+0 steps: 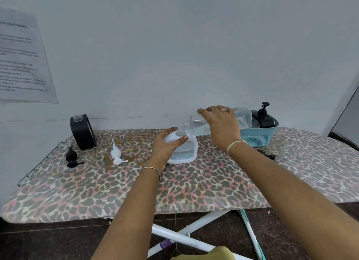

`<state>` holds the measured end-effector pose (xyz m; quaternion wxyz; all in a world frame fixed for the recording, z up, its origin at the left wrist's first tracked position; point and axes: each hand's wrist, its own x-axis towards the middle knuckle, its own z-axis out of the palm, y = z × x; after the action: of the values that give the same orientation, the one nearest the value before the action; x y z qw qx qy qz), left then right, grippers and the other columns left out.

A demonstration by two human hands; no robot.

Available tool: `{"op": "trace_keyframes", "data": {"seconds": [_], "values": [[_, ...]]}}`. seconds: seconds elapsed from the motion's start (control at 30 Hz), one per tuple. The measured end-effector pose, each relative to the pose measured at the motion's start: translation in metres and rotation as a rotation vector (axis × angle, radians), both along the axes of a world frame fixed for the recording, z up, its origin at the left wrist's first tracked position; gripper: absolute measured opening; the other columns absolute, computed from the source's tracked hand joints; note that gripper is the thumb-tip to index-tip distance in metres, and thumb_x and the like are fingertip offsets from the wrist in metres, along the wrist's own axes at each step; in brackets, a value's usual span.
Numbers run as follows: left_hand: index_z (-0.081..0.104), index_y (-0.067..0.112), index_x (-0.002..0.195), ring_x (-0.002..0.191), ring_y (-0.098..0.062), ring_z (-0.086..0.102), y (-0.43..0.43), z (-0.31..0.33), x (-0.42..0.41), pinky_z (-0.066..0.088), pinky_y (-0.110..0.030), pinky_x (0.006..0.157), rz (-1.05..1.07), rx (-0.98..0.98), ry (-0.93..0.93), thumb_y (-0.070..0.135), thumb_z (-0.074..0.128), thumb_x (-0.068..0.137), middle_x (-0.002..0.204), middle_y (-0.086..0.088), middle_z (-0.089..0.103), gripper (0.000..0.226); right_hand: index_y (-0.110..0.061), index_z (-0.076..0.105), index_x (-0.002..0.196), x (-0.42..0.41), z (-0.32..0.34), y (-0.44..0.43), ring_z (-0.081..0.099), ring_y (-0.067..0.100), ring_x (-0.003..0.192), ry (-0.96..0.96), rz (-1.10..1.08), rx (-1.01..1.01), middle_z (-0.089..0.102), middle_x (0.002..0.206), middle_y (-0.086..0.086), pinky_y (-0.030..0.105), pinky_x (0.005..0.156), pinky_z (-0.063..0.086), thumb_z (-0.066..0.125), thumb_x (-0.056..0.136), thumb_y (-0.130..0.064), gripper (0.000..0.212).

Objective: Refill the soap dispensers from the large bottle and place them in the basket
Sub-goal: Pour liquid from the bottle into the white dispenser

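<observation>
My right hand [220, 126] grips the large clear bottle [198, 124], tipped on its side with its open neck over the mouth of a white soap dispenser [189, 152]. My left hand [167, 146] holds that dispenser upright on the board; clear liquid shows in its lower part. A black dispenser [82, 131] without its pump stands at the far left. Its black pump [71, 156] and a white pump [116, 154] lie loose on the board. Another black dispenser [264, 117] with its pump on stands in the teal basket [256, 138] at the far right.
Everything rests on an ironing board [194, 186] with a leopard-print cover, set against a pale wall. A small black cap [269, 154] lies in front of the basket. A printed sheet [21, 59] hangs on the wall at left. The board's white legs [186, 232] stand on dark tiles.
</observation>
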<state>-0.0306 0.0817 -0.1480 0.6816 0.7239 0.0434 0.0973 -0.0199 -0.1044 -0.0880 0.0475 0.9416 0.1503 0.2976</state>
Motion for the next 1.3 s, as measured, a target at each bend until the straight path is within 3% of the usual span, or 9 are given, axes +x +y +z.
{"op": "trace_keyframes", "data": {"seconds": [0.77,1.3], "values": [[0.064,0.03,0.107,0.102,-0.018,0.063,-0.0008,0.0008,-0.0012,0.052,-0.039,0.095,0.009,0.004,0.001,0.035,0.088,0.062,0.114,0.003,0.064,0.052,-0.026,0.04,0.138,0.0002,-0.0002,-0.0009,0.047,0.027,0.122,-0.006,0.007,0.01,0.054,0.129,0.005,0.039,0.108,0.028,0.057,0.077,0.003,0.07],[0.064,0.026,0.113,0.1,-0.013,0.063,0.0003,0.0048,-0.0058,0.054,-0.035,0.092,-0.011,-0.02,0.025,0.033,0.087,0.065,0.111,0.007,0.064,0.054,-0.029,0.038,0.138,0.002,-0.0091,-0.0056,0.049,0.026,0.117,0.088,-0.039,0.135,0.057,0.123,0.002,0.037,0.099,0.036,0.06,0.073,-0.002,0.074]]}}
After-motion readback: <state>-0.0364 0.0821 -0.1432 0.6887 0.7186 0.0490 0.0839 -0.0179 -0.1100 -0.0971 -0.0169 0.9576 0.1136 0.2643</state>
